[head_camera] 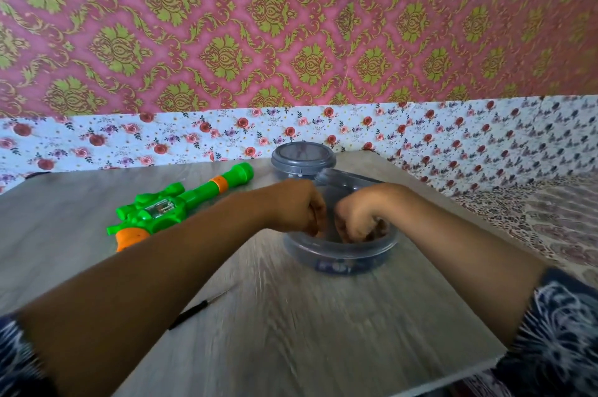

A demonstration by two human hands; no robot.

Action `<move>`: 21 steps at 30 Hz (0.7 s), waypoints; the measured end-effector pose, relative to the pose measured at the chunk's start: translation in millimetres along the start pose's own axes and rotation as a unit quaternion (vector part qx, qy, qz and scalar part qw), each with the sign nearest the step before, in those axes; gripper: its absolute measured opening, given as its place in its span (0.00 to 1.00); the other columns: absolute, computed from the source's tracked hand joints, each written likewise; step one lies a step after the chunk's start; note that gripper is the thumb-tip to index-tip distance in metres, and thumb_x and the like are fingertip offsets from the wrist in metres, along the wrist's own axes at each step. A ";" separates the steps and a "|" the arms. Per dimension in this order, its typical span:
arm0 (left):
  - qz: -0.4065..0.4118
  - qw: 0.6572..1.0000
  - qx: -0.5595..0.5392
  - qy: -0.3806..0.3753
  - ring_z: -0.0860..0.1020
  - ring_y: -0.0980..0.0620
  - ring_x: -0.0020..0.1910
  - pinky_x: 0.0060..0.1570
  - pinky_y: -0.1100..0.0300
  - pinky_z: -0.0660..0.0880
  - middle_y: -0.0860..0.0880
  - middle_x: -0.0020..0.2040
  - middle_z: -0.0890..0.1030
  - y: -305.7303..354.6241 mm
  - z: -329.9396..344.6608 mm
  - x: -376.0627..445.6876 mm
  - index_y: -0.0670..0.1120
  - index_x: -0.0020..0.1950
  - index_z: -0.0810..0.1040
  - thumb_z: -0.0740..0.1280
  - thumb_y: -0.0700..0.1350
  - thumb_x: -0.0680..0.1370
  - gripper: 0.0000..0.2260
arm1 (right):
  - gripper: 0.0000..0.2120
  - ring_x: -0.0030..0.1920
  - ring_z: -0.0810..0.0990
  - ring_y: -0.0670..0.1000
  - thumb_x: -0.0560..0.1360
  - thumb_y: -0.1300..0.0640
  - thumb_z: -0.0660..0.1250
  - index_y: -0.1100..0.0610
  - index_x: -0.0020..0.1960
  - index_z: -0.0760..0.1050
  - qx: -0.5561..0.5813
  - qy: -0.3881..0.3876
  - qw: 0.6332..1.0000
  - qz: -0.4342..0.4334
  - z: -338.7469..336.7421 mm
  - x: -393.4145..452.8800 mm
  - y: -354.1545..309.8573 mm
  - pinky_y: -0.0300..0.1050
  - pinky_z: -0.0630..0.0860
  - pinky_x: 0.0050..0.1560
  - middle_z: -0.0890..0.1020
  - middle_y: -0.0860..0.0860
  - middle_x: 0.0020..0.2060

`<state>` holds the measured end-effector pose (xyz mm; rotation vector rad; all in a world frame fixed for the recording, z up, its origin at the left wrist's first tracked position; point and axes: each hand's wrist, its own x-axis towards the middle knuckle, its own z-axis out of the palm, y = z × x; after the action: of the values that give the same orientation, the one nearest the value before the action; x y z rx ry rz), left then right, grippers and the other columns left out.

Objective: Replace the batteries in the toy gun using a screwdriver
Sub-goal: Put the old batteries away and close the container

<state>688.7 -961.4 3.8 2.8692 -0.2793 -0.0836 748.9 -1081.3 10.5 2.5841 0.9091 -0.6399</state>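
From the head camera, the left hand [299,207] and right hand [357,217] reach into a clear tub [339,254], fingers curled; whether either grip holds anything is hidden. The toy gun [168,207] lies untouched on the table [291,315], screwdriver [194,311] nearby, so battery replacement seems barely begun.

Both forearms reach forward, wrists bent down; left hand [299,205] and right hand [360,215] sit close together, fingers curled downward, grip possibly blurred.
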 end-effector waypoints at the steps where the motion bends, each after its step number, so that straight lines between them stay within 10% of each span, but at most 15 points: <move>1: -0.003 1.000 -0.001 0.000 0.80 0.53 0.48 0.51 0.62 0.74 0.49 0.49 0.84 -1.2 0.6 2.7 0.46 0.51 0.83 0.70 0.40 0.72 0.08 | 0.12 0.27 0.73 0.49 0.73 0.60 0.65 0.63 0.55 0.77 0.004 0.002 1.000 0.003 1.0 2.1 -1.2 0.33 0.68 0.18 0.75 0.52 0.32; 11: 0.010 0.994 0.082 -0.069 0.78 0.52 0.47 0.51 0.60 0.72 0.49 0.52 0.83 -0.5 10.4 27.4 0.46 0.53 0.80 0.69 0.41 0.73 0.09 | 0.03 0.38 0.75 0.52 0.72 0.58 0.67 0.55 0.45 0.74 -0.055 0.038 0.998 -0.006 4.9 0.0 5.2 0.46 0.75 0.40 0.76 0.52 0.38; 15: 0.003 0.989 0.122 -0.087 0.78 0.46 0.52 0.55 0.55 0.73 0.45 0.52 0.82 6.5 20.8 39.2 0.44 0.51 0.79 0.65 0.39 0.74 0.08 | 0.16 0.50 0.76 0.54 0.71 0.54 0.68 0.54 0.58 0.75 -0.100 0.020 0.995 -0.012 5.1 3.4 2.8 0.46 0.74 0.51 0.78 0.51 0.51; 21: -0.014 0.988 0.113 -0.100 0.77 0.46 0.54 0.57 0.55 0.72 0.45 0.54 0.81 3.1 22.1 39.6 0.44 0.54 0.79 0.62 0.39 0.75 0.10 | 0.17 0.39 0.75 0.51 0.72 0.57 0.67 0.55 0.60 0.75 -0.123 0.000 0.992 -0.013 1.7 2.1 0.9 0.44 0.72 0.35 0.79 0.54 0.52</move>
<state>725.1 -977.6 -18.0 3.0944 -0.3043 -0.3685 750.4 -1081.7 8.1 2.3571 0.9587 -0.4996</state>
